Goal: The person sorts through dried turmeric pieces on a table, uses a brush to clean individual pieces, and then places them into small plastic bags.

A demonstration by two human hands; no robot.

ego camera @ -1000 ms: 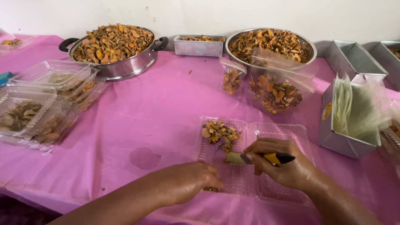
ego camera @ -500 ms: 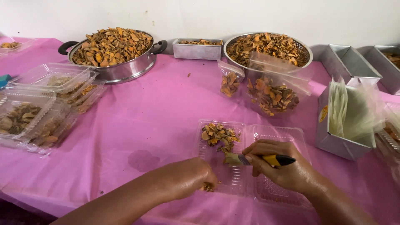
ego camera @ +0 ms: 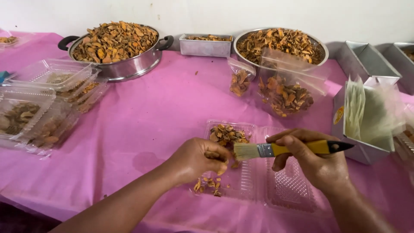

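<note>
My left hand (ego camera: 196, 159) pinches brittle, featherlight dried slices (ego camera: 227, 134) over the clear tray (ego camera: 258, 181), while my right hand (ego camera: 312, 159) is clamped mid-handle on the stiff yellow brush (ego camera: 284, 149).

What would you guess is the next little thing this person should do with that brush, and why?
Probably a short stroke of the brush across the dried piece pinched in the left hand. The right hand holds the bristles level and just beside that piece, both over the open clear tray. Loose bits already lie on the tray's near edge, so anything brushed off would likely land there.
</note>
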